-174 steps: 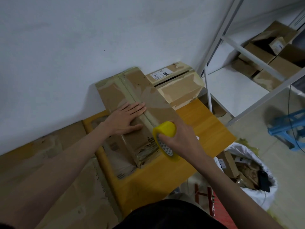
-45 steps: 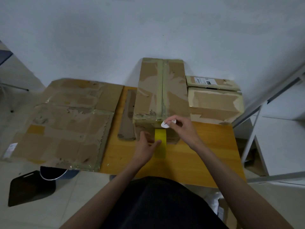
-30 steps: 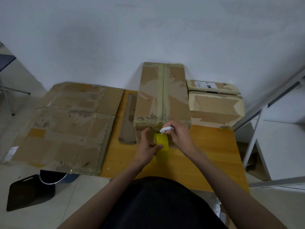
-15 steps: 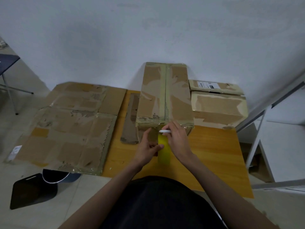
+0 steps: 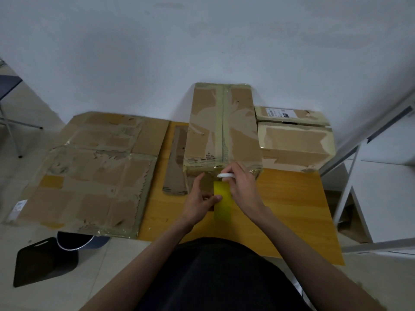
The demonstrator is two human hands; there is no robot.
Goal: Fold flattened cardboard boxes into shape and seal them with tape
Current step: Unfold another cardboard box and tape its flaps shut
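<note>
Table is wood-topped and pushed against the wall, with a big flattened sheet of cardboard lying over its left end and hanging past the edge. Tall box stands folded up in the middle of the table, back against the wall, long top seam already taped end to end. Two smaller boxes sit just to its right, touching it; a loose cardboard strip lies flat beside its left wall. Step in hand, as I read it: cutting the tape off at the near end of the tall box, so sealing on this face is nearly done. Left hand pinches the yellow tape roll between thumb and fingers, holding it on edge just in front of the box's near face. Right hand is curled round a small white cutter, pressed at the box's lower front edge right above the roll. Can't tell whether the tape is already severed; the strip itself is hidden by the fingers. Next move probably needs tension kept on the roll while the cutter slices across, then the loose tail pressed down flat onto the front face. Risk: slack tape folds back and sticks to itself.
</note>
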